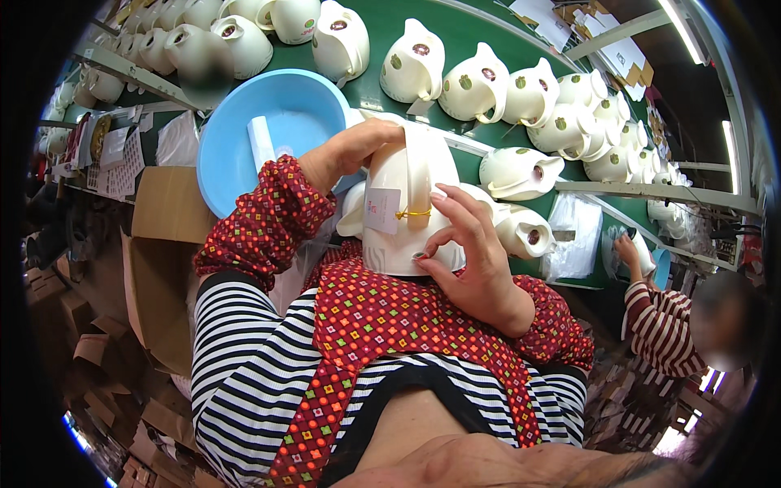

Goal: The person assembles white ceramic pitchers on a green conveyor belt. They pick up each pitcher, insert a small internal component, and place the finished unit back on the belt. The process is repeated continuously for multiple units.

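A cream-white jug (427, 163) stands upright in front of my body, its handle facing me. From the handle hangs a pale paper tag (381, 210), fastened with a gold twist tie (413, 214). My left hand (358, 149) grips the jug near its top; its fingertips are hidden behind it. By the lower right side of the handle, my right hand (480, 256) has thumb and forefinger tips together in a ring, and the other fingers bent near the handle. What lies in that pinch, if anything, is too small to make out.
At the left a blue basin (207, 163) holds a white strip (261, 142). Beside it stands an open cardboard box (173, 207). Several similar jugs line the green bench (378, 24). Clear plastic bags (573, 224) lie at the right, near a co-worker's striped sleeve (663, 333).
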Demonstrator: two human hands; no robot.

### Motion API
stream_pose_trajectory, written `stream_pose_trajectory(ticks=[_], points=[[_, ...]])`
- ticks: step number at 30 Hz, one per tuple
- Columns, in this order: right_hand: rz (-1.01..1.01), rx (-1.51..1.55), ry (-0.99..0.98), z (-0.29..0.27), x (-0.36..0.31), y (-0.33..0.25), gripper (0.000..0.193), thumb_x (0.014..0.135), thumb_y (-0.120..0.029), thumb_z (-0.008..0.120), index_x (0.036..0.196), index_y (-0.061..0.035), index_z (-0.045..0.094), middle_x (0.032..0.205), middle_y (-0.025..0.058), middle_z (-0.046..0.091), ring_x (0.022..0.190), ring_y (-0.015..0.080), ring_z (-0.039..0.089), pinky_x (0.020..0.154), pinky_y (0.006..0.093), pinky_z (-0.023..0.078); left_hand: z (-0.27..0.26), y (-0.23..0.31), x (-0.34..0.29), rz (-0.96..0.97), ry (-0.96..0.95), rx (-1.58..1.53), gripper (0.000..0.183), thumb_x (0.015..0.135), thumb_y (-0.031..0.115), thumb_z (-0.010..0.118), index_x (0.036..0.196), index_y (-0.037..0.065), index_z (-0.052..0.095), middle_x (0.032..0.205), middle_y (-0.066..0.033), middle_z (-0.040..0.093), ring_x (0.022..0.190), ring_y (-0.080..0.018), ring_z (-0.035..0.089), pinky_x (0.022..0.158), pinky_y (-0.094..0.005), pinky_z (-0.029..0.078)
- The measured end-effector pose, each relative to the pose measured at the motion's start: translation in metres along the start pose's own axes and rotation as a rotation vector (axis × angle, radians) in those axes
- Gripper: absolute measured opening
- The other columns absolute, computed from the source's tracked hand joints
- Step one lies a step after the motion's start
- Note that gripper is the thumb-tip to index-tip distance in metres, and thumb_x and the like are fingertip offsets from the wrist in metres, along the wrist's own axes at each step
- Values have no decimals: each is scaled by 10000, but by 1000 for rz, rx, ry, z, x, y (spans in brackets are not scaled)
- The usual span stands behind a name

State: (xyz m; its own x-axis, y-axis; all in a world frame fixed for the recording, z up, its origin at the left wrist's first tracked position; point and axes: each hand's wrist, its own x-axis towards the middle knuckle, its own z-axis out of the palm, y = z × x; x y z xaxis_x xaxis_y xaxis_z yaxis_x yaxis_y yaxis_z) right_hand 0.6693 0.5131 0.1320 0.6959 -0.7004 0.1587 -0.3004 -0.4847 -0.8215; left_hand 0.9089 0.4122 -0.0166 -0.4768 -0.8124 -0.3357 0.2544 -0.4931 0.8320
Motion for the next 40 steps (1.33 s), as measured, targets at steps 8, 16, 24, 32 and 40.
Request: stream_pose_trajectory(ticks=[8, 16, 24, 32, 40], points=[[-56, -70, -27, 3, -4, 7, 871, 760, 119, 800, 1518, -149, 463, 1524, 203, 385, 900, 226, 681, 805, 348, 611, 7, 5, -9, 15, 26, 13, 448, 996, 360, 604, 1284, 27, 690, 1176, -86, 739, 1004, -161, 715, 855, -305, 569], [-49, -102, -9, 5, -8, 9, 873, 747, 90, 820, 1516, -140, 477, 1529, 199, 395, 941, 243, 680, 861, 372, 600, 6, 3, -13, -11, 61, 35, 456, 997, 370, 598, 1298, 38, 681, 1189, -87, 736, 1028, -167, 711, 878, -306, 561], [30, -224, 57, 4, -2, 20, 1103, 624, -133, 963, 1572, -142, 399, 1543, 218, 397, 1377, 396, 456, 1101, 490, 436, 10, 4, -19, 14, 95, 10, 474, 926, 423, 689, 1211, 45, 717, 1119, -82, 739, 945, -177, 714, 777, -330, 570], [74, -246, 203, 8, 12, 58, 1330, 605, -396, 981, 1630, -27, 217, 1599, 287, 285, 1494, 460, 304, 1219, 531, 294, 4, 6, -19, 71, 54, 59, 443, 1010, 358, 625, 1238, -10, 718, 1155, -61, 749, 985, -121, 693, 876, -274, 538], [160, -21, 169, -38, -13, 60, 1382, 662, -488, 971, 1667, -92, 109, 1698, 243, 143, 1572, 420, 178, 1253, 512, 227, -54, 121, -11, 587, 224, 192, 548, 953, 454, 755, 1218, -25, 720, 1039, -47, 764, 889, -86, 688, 834, -237, 542]])
